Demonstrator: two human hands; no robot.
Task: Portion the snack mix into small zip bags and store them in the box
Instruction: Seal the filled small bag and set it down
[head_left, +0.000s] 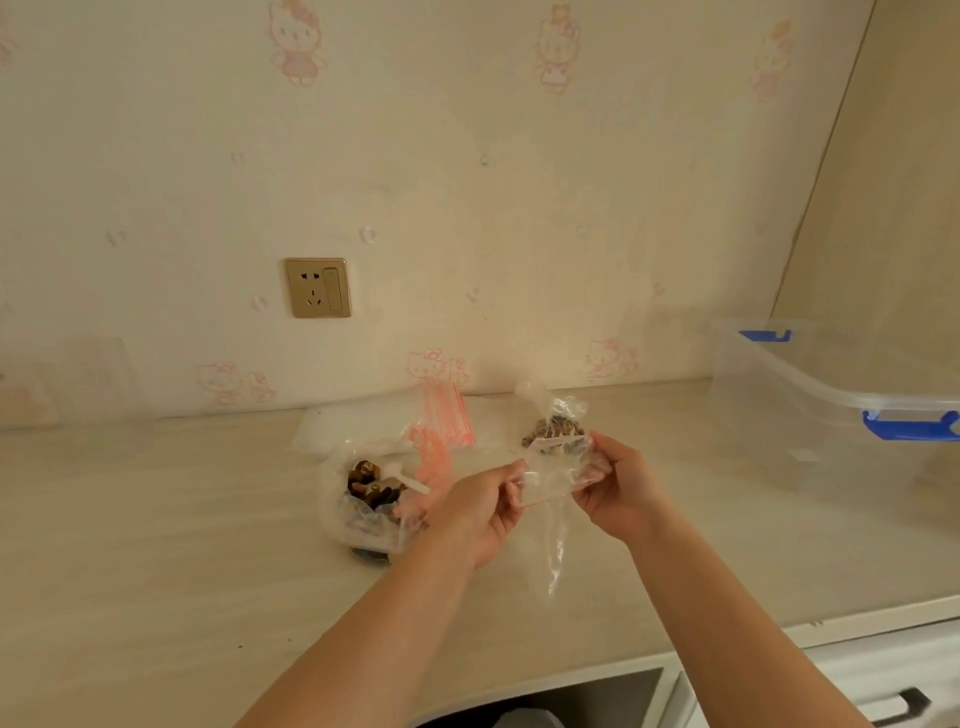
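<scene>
An empty clear small zip bag (556, 519) hangs above the counter, its mouth pulled apart between both hands. My left hand (475, 512) pinches the near lip and my right hand (621, 486) pinches the far lip. A large clear bag of dark snack mix (366, 499) lies to the left with a white scoop (410, 480) in it. A second knotted bag of snack mix (556, 423) sits just behind my right hand. A stack of red-edged zip bags (441, 421) lies near the wall. The clear storage box (810, 410) with blue latches stands at the right.
The pale counter (156, 519) runs along a wallpapered wall with a gold power socket (318, 287). The counter's front edge and a white drawer with a dark handle (901, 704) are at the lower right. A wooden panel stands behind the box.
</scene>
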